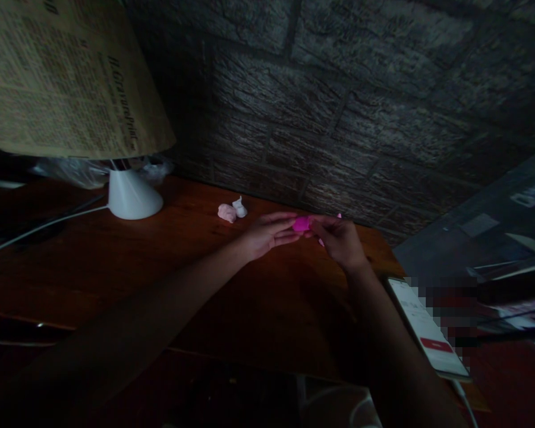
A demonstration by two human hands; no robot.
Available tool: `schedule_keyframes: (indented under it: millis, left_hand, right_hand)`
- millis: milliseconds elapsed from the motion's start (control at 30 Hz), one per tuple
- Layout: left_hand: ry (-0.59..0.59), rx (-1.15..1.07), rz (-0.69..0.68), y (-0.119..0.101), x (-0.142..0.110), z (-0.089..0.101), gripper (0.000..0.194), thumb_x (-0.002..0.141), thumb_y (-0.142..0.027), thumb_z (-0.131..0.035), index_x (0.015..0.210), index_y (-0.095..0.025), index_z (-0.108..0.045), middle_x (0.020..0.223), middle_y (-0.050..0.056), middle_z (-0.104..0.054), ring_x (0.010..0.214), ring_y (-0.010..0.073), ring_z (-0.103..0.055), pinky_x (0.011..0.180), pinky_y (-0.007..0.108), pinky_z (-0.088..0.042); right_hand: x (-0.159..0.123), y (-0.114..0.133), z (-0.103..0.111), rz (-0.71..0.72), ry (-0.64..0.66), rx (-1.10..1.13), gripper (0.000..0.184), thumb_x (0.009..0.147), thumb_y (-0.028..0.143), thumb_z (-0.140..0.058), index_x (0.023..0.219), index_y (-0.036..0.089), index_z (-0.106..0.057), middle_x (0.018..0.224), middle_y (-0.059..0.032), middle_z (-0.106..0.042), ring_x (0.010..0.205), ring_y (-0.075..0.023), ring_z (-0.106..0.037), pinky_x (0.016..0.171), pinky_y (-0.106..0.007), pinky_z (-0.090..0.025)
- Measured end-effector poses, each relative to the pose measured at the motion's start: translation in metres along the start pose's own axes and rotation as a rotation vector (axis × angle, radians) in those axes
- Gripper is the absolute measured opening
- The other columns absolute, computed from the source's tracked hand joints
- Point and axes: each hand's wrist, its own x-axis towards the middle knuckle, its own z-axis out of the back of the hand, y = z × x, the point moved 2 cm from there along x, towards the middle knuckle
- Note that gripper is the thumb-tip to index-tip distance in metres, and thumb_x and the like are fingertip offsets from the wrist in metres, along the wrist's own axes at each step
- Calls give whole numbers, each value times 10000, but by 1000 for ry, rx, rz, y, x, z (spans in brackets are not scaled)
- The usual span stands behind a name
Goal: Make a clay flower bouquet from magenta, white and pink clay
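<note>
The bright pink piece (301, 224) is between the fingertips of the 2 hands, over the back part of the wooden table (258, 309); how high, I cannot tell. The left hand (267, 236) holds it from its side with long, nearly straight fingers. The right hand (337, 241) has a narrow pinch on the other edge. The step in hand appears to be working this piece with the fingers, and I judge that the next move calls for a light, steady grip from both sides. Behind the right hand, pink bits (321, 242) are partly hidden. Near the left hand lie 2 lumps, 1 pale pink lump (226, 213) and 1 white lump (239, 207), close beside each other. Farther out stand the lamp (134, 199) and, at right, a lit phone (421, 321).
</note>
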Motion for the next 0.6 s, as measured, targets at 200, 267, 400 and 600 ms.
schedule_keyframes:
  millis: [200,267,400,600]
  left_hand:
    - [-23,1,-30,0,1,2,99,849,-115,-730,943,-146,-730,928,61,-775,858,157,-741,966,386,-558]
    - [-17,11,-70,0,2,3,132,830,-133,-752,959,-154,-735,961,61,-775,897,163,-736,959,375,-556]
    - [-1,83,-178,2,6,6,216,786,-181,-792,997,-164,-748,1086,77,-759,1009,179,-707,970,356,-535]
    - [59,438,-305,-1,6,6,305,796,-262,-780,1079,-160,-731,1154,111,-741,1004,188,-699,914,356,-545]
  right_hand:
    - [0,0,-3,-103,-14,92,448,671,611,-817,859,205,-806,724,-48,-775,578,-145,-665,557,-255,-476]
    - [-1,-3,-3,-199,-10,194,470,635,625,-837,857,212,-805,803,-60,-794,623,-150,-698,549,-236,-483]
    - [-3,-12,-3,-355,11,331,449,599,590,-875,845,220,-809,809,-76,-799,714,-172,-736,547,-215,-493]
    - [-1,-10,1,-237,-33,192,411,601,550,-873,819,207,-811,773,-74,-794,646,-163,-716,514,-219,-457]
